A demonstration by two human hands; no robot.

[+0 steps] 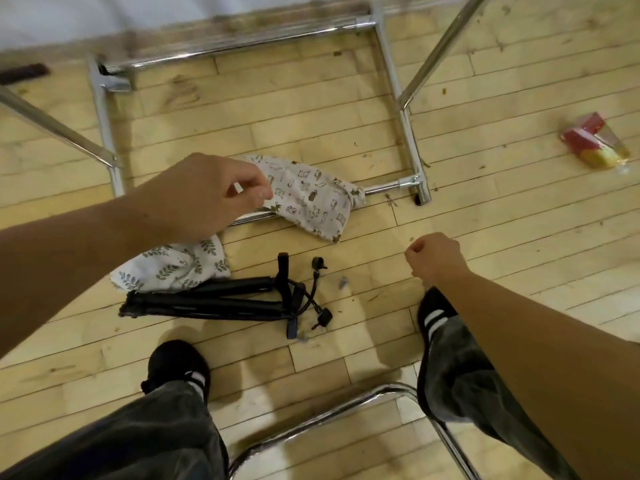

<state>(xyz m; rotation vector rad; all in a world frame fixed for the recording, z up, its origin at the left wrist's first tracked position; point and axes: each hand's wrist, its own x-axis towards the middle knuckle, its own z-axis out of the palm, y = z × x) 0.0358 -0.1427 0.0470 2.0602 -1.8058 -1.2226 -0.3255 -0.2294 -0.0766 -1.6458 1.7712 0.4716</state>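
Note:
My left hand [207,192] hovers over the wooden floor with its fingers loosely curled toward the thumb and nothing visible in them. Just past its fingertips a white cloth with small animal prints [311,199] lies draped over the low front bar of a chrome rack frame [405,126]. A second white cloth with a grey leaf print [180,268] lies partly hidden under my left wrist. My right hand [433,258] is curled into a fist above the floor and holds nothing that I can see.
A folded black tripod [214,301] with loose straps lies on the floor between the cloths and my feet. A red and yellow packet [595,143] lies at the far right. A chrome chair tube [332,407] curves between my legs.

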